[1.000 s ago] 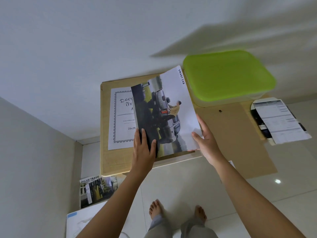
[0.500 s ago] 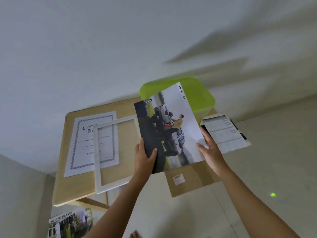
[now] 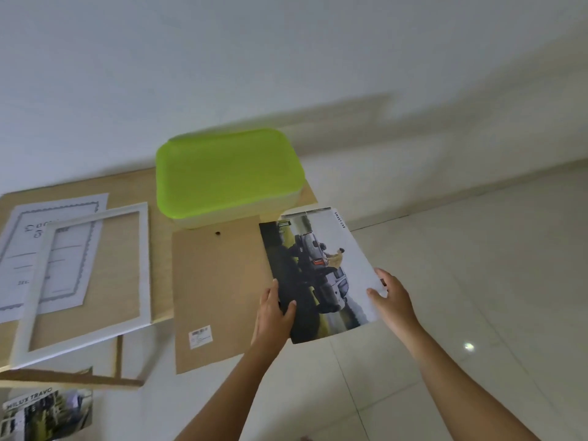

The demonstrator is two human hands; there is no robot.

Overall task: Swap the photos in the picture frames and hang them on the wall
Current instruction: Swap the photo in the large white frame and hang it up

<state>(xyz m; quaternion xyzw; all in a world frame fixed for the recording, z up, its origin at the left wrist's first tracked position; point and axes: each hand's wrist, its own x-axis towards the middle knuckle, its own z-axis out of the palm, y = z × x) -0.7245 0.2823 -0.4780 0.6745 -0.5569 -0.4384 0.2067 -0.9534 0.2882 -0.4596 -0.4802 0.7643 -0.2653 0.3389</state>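
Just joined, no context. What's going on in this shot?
A person holds a car photo with both hands, left hand gripping its lower edge, right hand at its right edge, out past the wooden table. On the table an empty white frame lies over a certificate, next to a green-lidded box. A brown backing board juts off the table's edge.

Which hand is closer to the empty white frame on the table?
Left. The left hand grips the left edge of the car photo, across the backing board from the white frame. The right hand holds the photo's right edge, farther away.
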